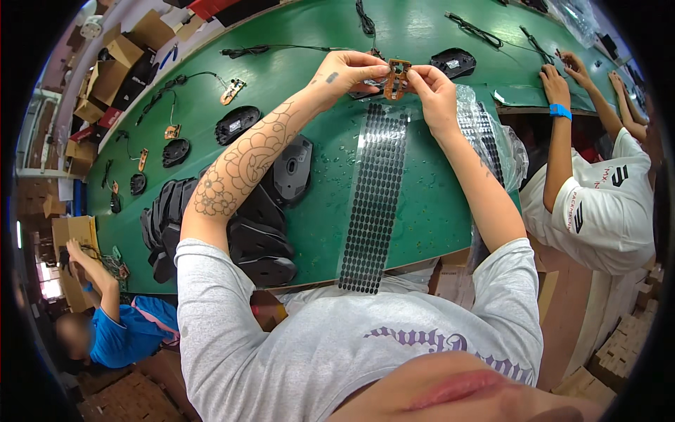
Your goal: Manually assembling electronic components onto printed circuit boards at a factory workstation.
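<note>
Between my two hands, at the far middle of the green table, is a small orange-brown circuit board [397, 80] with dark parts on it. My left hand [349, 73] pinches its left edge between thumb and fingers. The fingers of my right hand [432, 91] close on its right edge. Behind the board a dark cable [365, 20] runs away; whether it joins the board is hidden. Just below my hands lies a clear sheet of black oval pads [374, 200], reaching to the near table edge. A black oval shell [453, 62] lies to the right, beyond my right hand.
Black mouse-like shells [256, 243] are heaped by my left arm. More boards [233, 90], cables and oval shells [238, 124] line the table's left side. A plastic bag [485, 130] with pad sheets lies right. Co-workers sit right, in a white shirt [598, 200], and left, in blue [137, 330].
</note>
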Demonstrator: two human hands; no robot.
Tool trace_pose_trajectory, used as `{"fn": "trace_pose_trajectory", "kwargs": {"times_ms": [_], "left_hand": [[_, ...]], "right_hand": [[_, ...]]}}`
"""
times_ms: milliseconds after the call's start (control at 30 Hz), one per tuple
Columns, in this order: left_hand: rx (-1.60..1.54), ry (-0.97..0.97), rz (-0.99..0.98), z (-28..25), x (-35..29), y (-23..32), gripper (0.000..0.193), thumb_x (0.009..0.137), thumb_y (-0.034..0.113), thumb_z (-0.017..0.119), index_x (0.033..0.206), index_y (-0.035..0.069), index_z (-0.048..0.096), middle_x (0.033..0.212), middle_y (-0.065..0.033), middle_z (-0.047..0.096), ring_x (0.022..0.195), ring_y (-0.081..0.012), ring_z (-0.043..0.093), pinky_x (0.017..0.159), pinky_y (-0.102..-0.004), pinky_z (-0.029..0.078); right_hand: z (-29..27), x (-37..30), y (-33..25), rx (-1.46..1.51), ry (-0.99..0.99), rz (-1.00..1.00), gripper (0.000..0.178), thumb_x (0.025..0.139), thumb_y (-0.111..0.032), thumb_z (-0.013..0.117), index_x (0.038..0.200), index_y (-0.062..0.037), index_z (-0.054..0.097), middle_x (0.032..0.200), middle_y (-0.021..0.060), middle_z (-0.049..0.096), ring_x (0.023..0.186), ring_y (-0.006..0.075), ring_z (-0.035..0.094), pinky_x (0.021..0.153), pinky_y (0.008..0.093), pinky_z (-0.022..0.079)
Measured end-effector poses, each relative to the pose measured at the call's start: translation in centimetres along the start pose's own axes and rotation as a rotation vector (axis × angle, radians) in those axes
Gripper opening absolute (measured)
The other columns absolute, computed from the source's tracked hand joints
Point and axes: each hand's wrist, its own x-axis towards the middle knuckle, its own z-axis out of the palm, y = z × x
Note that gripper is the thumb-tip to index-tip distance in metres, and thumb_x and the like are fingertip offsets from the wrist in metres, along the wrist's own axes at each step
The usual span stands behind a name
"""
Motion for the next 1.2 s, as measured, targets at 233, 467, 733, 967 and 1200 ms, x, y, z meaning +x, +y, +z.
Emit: {"fn": "trace_pose_trajectory", "kwargs": {"times_ms": [233,467,733,967,1200], "left_hand": [[0.296,0.393,0.622,1.8,-0.4,2.2,0.022,0.093,0.016,0.063,0.107,0.002,0.071,0.097,-0.0055,0.067,0.075,-0.0083,0.056,0.064,-0.0189,0.046],[-0.041,-0.156,0.914,5.6,-21.2,15.3,0.015,0.091,0.004,0.049,0.099,0.000,0.062,0.092,-0.0135,0.060,0.069,-0.0173,0.049,0.061,-0.0256,0.042],[-0.591,-0.586,0.634,5.2,-34.6,18.0,0.006,0.089,0.010,0.068,0.089,0.005,0.067,0.094,-0.0193,0.065,0.069,-0.0262,0.060,0.061,-0.0327,0.049],[-0.541,-0.921,0.827,3.1,-37.3,11.4,0.015,0.084,0.007,0.062,0.092,-0.005,0.065,0.088,-0.0176,0.062,0.064,-0.0300,0.054,0.058,-0.0355,0.046],[0.078,-0.680,0.436,1.9,-35.5,6.9,0.011,0.085,0.009,0.062,0.092,0.001,0.065,0.075,-0.0083,0.060,0.059,-0.0217,0.051,0.058,-0.0306,0.043]], "right_hand": [[-0.2,0.8,-1.0,0.241,0.136,0.143,0.019,0.093,-0.011,0.064,0.105,0.0036,0.063,0.094,0.0109,0.067,0.079,0.0160,0.065,0.075,0.0272,0.055],[-3.3,3.3,-2.3,0.386,0.242,0.200,0.021,0.091,-0.013,0.066,0.105,0.0016,0.064,0.094,0.0115,0.067,0.078,0.0172,0.065,0.072,0.0292,0.055],[-3.7,6.4,-2.2,0.271,0.272,0.299,0.018,0.087,-0.012,0.069,0.100,0.0005,0.066,0.092,0.0126,0.068,0.079,0.0171,0.066,0.070,0.0285,0.055],[-6.8,14.4,-0.6,-0.016,0.378,0.324,0.017,0.083,-0.010,0.070,0.095,0.0009,0.068,0.091,0.0133,0.070,0.084,0.0164,0.067,0.070,0.0261,0.055],[-8.8,19.9,0.8,-0.660,0.479,0.454,0.015,0.080,-0.010,0.071,0.089,0.0019,0.072,0.086,0.0126,0.072,0.083,0.0144,0.069,0.069,0.0248,0.055]]}}
